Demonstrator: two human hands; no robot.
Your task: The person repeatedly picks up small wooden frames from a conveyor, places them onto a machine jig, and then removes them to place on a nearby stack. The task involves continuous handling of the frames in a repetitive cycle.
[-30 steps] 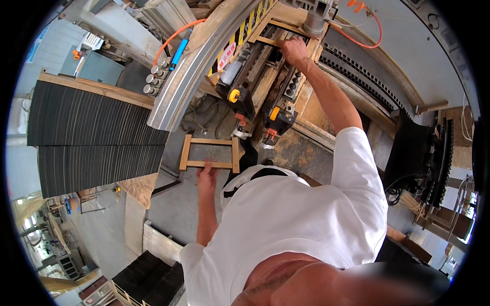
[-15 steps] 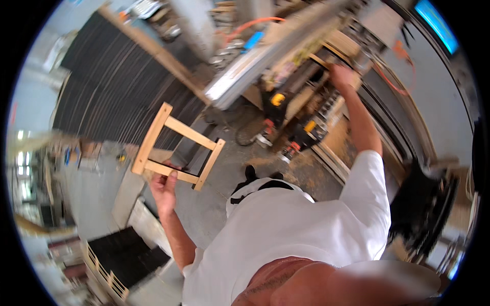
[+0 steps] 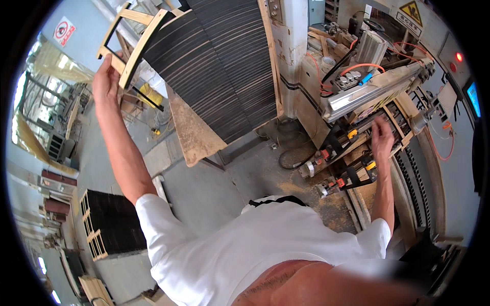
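Observation:
In my left hand (image 3: 106, 81), raised at the upper left, is a small wooden frame (image 3: 116, 61) with pale bars and black-sided edges. My fingers and thumb grip one of its bars. The frame is beside the top of a tall dark stack (image 3: 214, 66) marked with thin pale lines. At the right, my right hand (image 3: 383, 136) hovers over a machine's clamping bed, its fingers loosely curled with nothing visible between them. Just beyond those fingers, another pale wooden frame (image 3: 403, 125) lies in the bed. Two clamps with yellow and red parts (image 3: 333, 145) sit left of this hand.
A silver metal beam (image 3: 372, 92) crosses above the machine bed. Sawdust (image 3: 298, 188) covers some floor near the clamps. A low dark stack with pale frame ends (image 3: 115, 224) stands at the lower left. A brown board (image 3: 191, 135) juts from under the tall stack.
My left hand has lifted the wooden frame up and left to the tall stack. My right hand has come away from the frame on the machine. The whole view has turned.

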